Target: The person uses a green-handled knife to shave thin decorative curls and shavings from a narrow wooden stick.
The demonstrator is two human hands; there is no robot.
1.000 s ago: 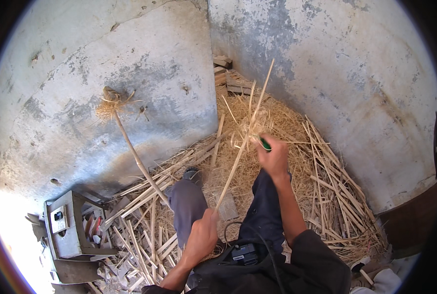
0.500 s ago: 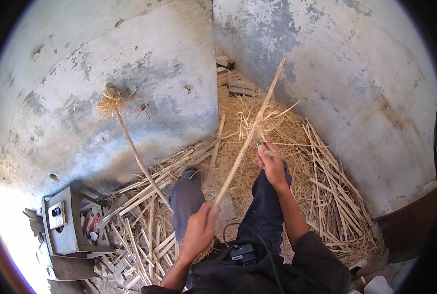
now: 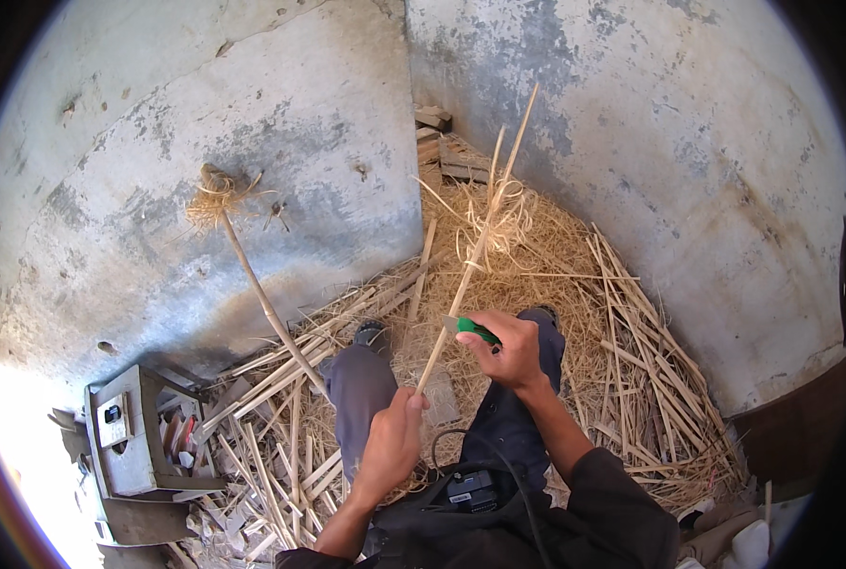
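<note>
My left hand (image 3: 393, 442) is closed round the lower end of a long thin wooden strip (image 3: 471, 268), possibly bamboo, which slants away up and to the right. My right hand (image 3: 515, 349) grips a knife with a green handle (image 3: 478, 331). Its short blade lies against the strip, a little beyond my left hand. Pale curled shavings (image 3: 506, 220) cluster round the strip's upper half, and a thin sliver stands apart from it near the far tip.
Straw-like shavings (image 3: 565, 247) cover the floor between and beyond my legs. Loose strips (image 3: 645, 370) lie heaped at the right, more at the left. A pole (image 3: 257, 283) leans on the left wall. A grey wooden box (image 3: 129, 446) stands at the lower left.
The right hand with the knife has come down and nearer the left hand, onto the strip. More curls show on the strip, and a sliver now splits away near its tip.
</note>
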